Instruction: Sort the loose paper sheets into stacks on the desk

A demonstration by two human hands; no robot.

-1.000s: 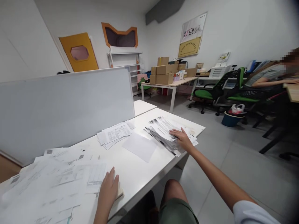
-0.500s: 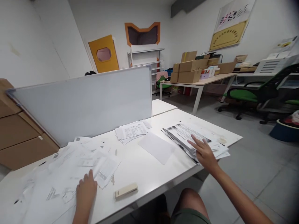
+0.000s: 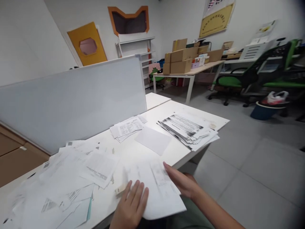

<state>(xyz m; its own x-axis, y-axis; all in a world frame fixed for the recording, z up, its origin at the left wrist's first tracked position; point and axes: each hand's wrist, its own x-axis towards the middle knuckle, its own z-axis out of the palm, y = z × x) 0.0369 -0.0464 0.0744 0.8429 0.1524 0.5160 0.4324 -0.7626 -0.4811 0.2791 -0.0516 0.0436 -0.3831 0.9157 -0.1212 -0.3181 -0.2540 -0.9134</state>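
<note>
My left hand (image 3: 132, 203) lies flat with fingers stretched out on a printed paper sheet (image 3: 156, 187) at the near edge of the white desk (image 3: 166, 152). My right hand (image 3: 182, 183) holds the same sheet's right side, fingers under its edge, thumb side on top. A beige stapler (image 3: 120, 190) peeks out from under the sheet, just left of my left hand's fingertips. A loose heap of papers (image 3: 69, 178) spreads over the desk's left part.
A stack of printed sheets (image 3: 188, 128) sits at the desk's far right corner, a smaller stack (image 3: 127, 127) and a blank sheet (image 3: 152, 140) beside it. A white partition (image 3: 71, 101) backs the desk. Cardboard boxes (image 3: 179, 60), green chairs (image 3: 250, 79) and a bin (image 3: 268, 109) stand beyond.
My right hand left the far stack and came back to the near edge. Both hands now rest on a sheet in front of me, which covers most of the stapler. The view shifted left.
</note>
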